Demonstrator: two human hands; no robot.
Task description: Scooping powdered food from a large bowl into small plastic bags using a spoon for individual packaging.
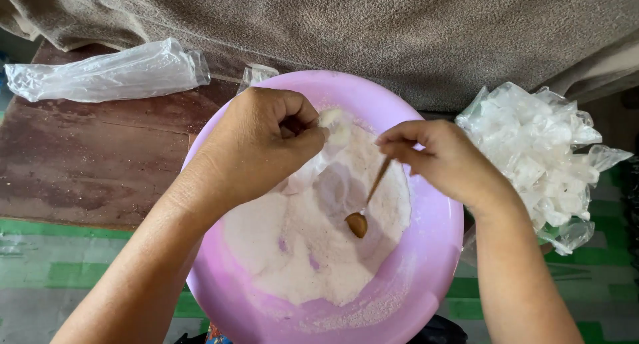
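Observation:
A wide pink plastic basin [436,251] holds a heap of pale pinkish-white powder [306,251]. My left hand [263,141] is over the basin's far side, pinching a small clear plastic bag [326,154] that hangs down partly filled with powder. My right hand [442,157] grips the thin handle of a small brown spoon [359,221], whose bowl rests on the powder near the middle of the basin. The two hands are close together, with the bag between them.
A clear plastic bag of small packets [539,157] lies right of the basin. A long empty-looking clear bag [106,71] lies on the dark brown board [86,164] at upper left. Grey-brown cloth [373,24] covers the far edge. Green-striped floor shows below.

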